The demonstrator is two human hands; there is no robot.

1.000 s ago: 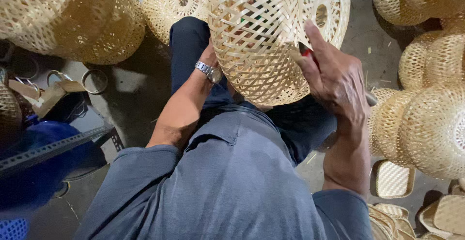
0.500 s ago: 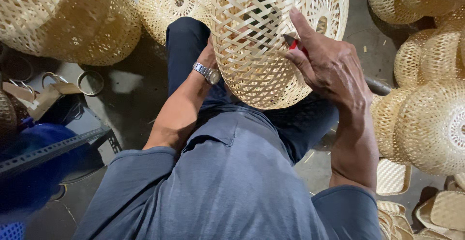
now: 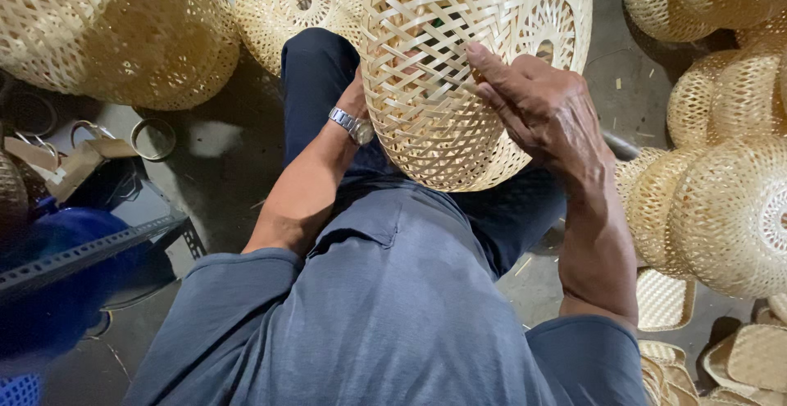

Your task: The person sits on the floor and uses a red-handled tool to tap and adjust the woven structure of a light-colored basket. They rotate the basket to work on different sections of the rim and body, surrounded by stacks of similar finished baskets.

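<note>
Seated person, seen from the head camera, holding a round open-weave bamboo basket (image 3: 443,70) above the lap, over dark trousers (image 3: 316,78). The right hand (image 3: 545,107) lies on the basket's outer wall, palm against the weave, fingers extended and lightly spread toward the left. The left hand (image 3: 361,95) is largely hidden behind the basket's near-left side; only the wrist, bearing a metal wristwatch (image 3: 351,125), and the heel of the hand show, so whether its fingers are curled or flat cannot be told. The basket's woven end disc (image 3: 545,25) faces up and right. Around the person on the grey concrete floor (image 3: 221,148): further woven bamboo baskets at upper left (image 3: 123,29), behind the knee (image 3: 299,4) and at right (image 3: 721,201); metal rings (image 3: 153,138) at left; flat woven pieces (image 3: 664,299) at lower right.
</note>
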